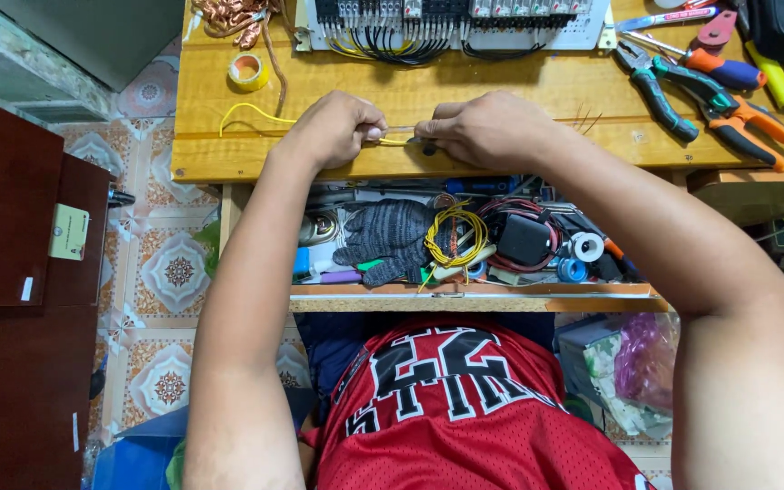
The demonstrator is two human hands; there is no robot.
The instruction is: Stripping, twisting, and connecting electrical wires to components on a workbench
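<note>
wooden tabletop (pixel 501 86) seen from above, patterned floor tiles beyond its left edge. yellow wire (pixel 251 111) held at tabletop's front edge: left hand (pixel 333 127) closed, fingers pinched narrow on wire; right hand (pixel 487 130) closed on wire's other end, fingers tight. wire's loose loop laid on tabletop left of left hand. tape roll (pixel 249 71) set behind loop. terminal board (pixel 455 23) at tabletop's back edge. pliers (pixel 655 91) lying toward tabletop's right end. open drawer (pixel 465 295) below tabletop, grey glove (pixel 392 236) and coiled yellow wire inside.
</note>
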